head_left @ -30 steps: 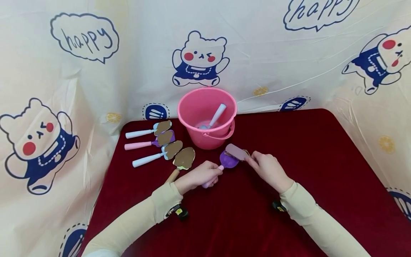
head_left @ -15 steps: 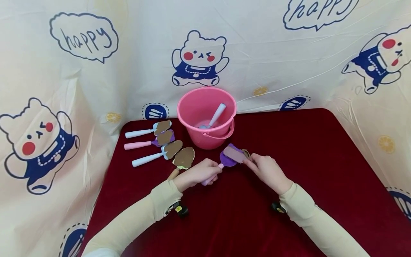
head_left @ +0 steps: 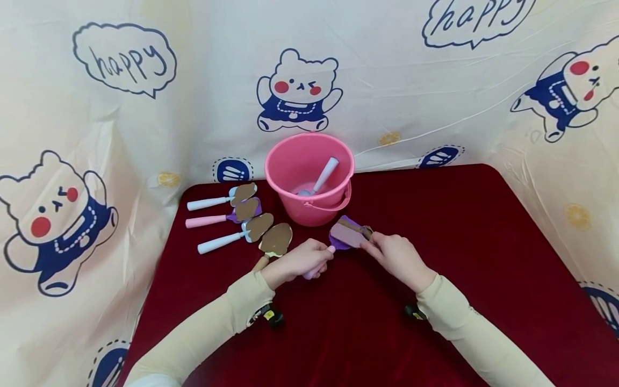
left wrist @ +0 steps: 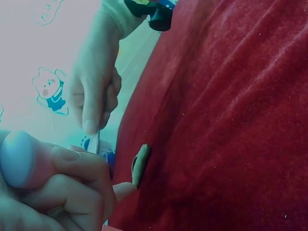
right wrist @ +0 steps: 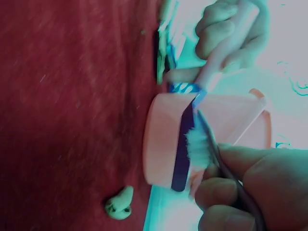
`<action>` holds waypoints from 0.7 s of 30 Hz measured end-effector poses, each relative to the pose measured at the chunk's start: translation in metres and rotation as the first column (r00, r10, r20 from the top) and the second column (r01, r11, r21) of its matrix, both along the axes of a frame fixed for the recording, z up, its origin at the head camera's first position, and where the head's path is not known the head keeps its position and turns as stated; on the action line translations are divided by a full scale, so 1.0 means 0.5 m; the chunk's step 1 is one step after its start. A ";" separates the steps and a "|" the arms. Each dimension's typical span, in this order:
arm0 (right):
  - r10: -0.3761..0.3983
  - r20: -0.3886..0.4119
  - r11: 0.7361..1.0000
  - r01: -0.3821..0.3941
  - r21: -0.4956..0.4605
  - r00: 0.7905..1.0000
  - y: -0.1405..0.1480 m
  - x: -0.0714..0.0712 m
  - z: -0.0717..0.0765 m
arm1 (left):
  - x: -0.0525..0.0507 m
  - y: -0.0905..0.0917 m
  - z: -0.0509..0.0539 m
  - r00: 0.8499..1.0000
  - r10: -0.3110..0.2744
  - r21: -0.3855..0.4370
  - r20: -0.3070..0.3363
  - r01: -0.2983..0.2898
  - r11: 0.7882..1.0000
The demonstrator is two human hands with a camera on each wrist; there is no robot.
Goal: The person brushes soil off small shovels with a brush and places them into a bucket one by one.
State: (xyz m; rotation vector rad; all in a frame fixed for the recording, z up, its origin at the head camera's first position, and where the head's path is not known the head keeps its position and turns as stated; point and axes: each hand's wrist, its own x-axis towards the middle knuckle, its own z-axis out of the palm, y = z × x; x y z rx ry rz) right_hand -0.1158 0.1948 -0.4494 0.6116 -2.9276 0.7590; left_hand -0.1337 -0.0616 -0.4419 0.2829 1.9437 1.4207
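Note:
In the head view my left hand (head_left: 307,258) grips the pink handle of a small purple shovel (head_left: 340,244), held above the table in front of the pink bucket. My right hand (head_left: 398,258) holds a mauve-backed brush (head_left: 345,235) over the shovel's blade. Pale bristles (right wrist: 198,147) face the purple blade (right wrist: 182,159) in the right wrist view, touching or nearly so. Fingers wrap the handle, whose rounded end (left wrist: 17,159) shows in the left wrist view. The brush hides much of the blade in the head view.
The pink bucket (head_left: 309,207) stands at the back, with a light-blue-handled tool (head_left: 325,174) inside. Several small shovels with brown-covered blades lie at the left, the nearest one (head_left: 275,240) beside my left forearm. A small lump (right wrist: 119,204) lies on the red cloth.
The brush has moved leftward and toward me over the purple shovel's blade, and its back has tilted, showing a brown strip on the far side. The left hand has stayed nearly still.

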 end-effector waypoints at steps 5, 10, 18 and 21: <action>-0.042 0.012 0.999 0.043 -0.018 0.999 0.011 -0.004 -0.004 | 0.004 -0.005 -0.001 1.000 0.001 0.001 -0.001 -0.001 1.000; -0.073 0.007 0.997 0.074 -0.039 0.997 0.007 -0.006 -0.003 | 0.002 -0.001 -0.004 1.000 0.001 -0.001 0.000 -0.001 1.000; -0.110 0.044 0.992 0.112 -0.053 0.993 0.005 -0.007 0.000 | 0.001 -0.001 -0.010 1.000 0.006 -0.007 0.007 -0.006 1.000; -0.114 0.046 0.992 0.116 -0.047 0.992 0.005 -0.004 0.001 | 0.003 -0.001 -0.010 1.000 0.004 -0.004 0.015 -0.004 1.000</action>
